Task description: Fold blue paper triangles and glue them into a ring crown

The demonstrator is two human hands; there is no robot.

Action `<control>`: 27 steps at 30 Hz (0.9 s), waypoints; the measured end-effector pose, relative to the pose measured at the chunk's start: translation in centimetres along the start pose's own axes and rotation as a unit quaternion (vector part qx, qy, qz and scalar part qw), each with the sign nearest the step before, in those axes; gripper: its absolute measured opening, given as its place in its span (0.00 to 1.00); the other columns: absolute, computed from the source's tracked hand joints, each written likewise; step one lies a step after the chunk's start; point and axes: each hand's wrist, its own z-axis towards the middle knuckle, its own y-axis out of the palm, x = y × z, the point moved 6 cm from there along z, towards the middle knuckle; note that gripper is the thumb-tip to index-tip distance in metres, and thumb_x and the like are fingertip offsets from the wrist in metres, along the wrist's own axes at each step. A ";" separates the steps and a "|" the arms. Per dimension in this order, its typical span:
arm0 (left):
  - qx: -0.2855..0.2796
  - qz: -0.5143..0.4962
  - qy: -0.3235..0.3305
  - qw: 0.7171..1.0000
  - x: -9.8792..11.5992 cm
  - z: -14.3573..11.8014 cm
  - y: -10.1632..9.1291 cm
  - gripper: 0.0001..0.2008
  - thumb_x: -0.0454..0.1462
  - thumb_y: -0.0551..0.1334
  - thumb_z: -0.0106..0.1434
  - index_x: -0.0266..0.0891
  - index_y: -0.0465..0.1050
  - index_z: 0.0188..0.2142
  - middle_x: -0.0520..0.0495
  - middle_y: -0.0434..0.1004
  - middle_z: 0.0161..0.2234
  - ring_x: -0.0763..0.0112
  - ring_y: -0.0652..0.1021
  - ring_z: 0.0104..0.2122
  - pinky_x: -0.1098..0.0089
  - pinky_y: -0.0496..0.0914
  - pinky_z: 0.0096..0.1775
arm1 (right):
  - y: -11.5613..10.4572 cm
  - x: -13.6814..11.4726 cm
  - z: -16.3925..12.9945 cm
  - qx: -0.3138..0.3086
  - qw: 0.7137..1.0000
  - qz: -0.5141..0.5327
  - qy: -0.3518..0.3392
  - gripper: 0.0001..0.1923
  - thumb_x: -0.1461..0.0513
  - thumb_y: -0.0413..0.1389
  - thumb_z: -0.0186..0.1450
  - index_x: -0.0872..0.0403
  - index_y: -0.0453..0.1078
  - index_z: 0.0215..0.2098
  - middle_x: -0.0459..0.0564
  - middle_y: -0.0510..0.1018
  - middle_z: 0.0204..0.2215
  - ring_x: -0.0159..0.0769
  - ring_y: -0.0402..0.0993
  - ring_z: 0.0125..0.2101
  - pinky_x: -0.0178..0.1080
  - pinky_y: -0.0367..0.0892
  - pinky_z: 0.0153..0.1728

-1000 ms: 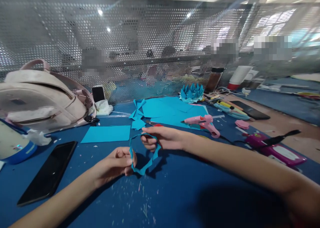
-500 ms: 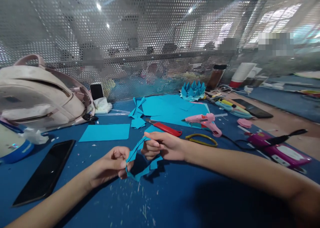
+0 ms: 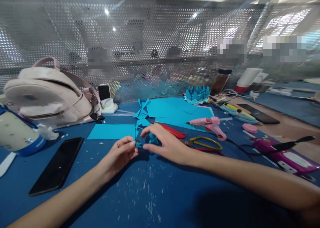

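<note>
No legible text, label, brand or number on anything in view.

Left of the hands lie a black phone (image 3: 56,166) and a white cup with a blue base (image 3: 20,134), with a pale pink backpack (image 3: 50,94) behind them. Just beyond the hands is a blue paper sheet (image 3: 111,132). To their right sit red-handled scissors (image 3: 172,131), yellow-handled scissors (image 3: 205,143) and a pink glue gun (image 3: 208,124). Farther back stands a folded blue paper crown (image 3: 197,93), against a perforated metal screen (image 3: 150,47).
</note>
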 end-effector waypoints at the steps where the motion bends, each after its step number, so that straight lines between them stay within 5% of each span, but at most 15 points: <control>1: -0.001 0.008 -0.003 1.000 -0.2 -0.1 0.2 0.13 0.40 0.73 0.55 0.39 0.72 0.32 0.55 0.76 0.26 0.79 0.76 0.27 0.77 0.71 0.37 | 0.6 -0.2 -0.2 -0.030 0.999 -0.016 0.011 0.09 0.58 0.57 0.68 0.52 0.69 0.45 0.50 0.75 0.43 0.39 0.67 0.45 0.42 0.62 0.48; 8: -0.079 0.155 -0.046 0.984 -0.9 -0.8 1.9 0.14 0.45 0.70 0.59 0.37 0.72 0.34 0.53 0.75 0.26 0.76 0.77 0.26 0.74 0.72 0.36 | 2.3 0.5 -1.9 -0.130 0.991 -0.031 -0.005 0.04 0.62 0.57 0.69 0.54 0.73 0.38 0.47 0.78 0.35 0.36 0.72 0.39 0.39 0.62 0.44; 14: -0.204 0.384 -0.109 0.894 2.5 -1.7 1.6 0.06 0.37 0.70 0.56 0.37 0.78 0.33 0.48 0.79 0.29 0.71 0.79 0.26 0.73 0.72 0.29 | 1.7 1.1 -4.1 -0.174 0.983 -0.058 -0.029 0.10 0.57 0.53 0.71 0.54 0.74 0.40 0.51 0.77 0.35 0.38 0.69 0.39 0.40 0.63 0.42; 19: -0.161 0.509 -0.043 0.845 7.6 -1.8 -0.1 0.06 0.39 0.66 0.61 0.39 0.78 0.30 0.49 0.78 0.24 0.69 0.79 0.24 0.73 0.71 0.29 | 1.8 1.3 -4.7 -0.164 0.985 -0.030 -0.049 0.12 0.57 0.51 0.72 0.55 0.73 0.39 0.53 0.76 0.36 0.39 0.68 0.40 0.41 0.63 0.44; 22: -0.046 0.572 0.073 0.816 10.1 -0.6 -2.4 0.05 0.38 0.64 0.62 0.40 0.78 0.33 0.49 0.79 0.27 0.68 0.78 0.28 0.72 0.70 0.34 | 1.7 1.3 -4.8 -0.150 0.987 -0.005 -0.060 0.12 0.58 0.51 0.72 0.55 0.73 0.39 0.53 0.76 0.37 0.39 0.67 0.41 0.42 0.64 0.44; 27: 0.102 0.605 0.147 0.776 9.7 1.2 -6.6 0.09 0.35 0.66 0.57 0.39 0.76 0.39 0.50 0.77 0.29 0.67 0.74 0.28 0.71 0.66 0.32 | 1.0 0.8 -4.9 -0.107 0.989 0.065 -0.081 0.12 0.57 0.50 0.73 0.55 0.72 0.40 0.53 0.76 0.36 0.38 0.68 0.41 0.41 0.65 0.45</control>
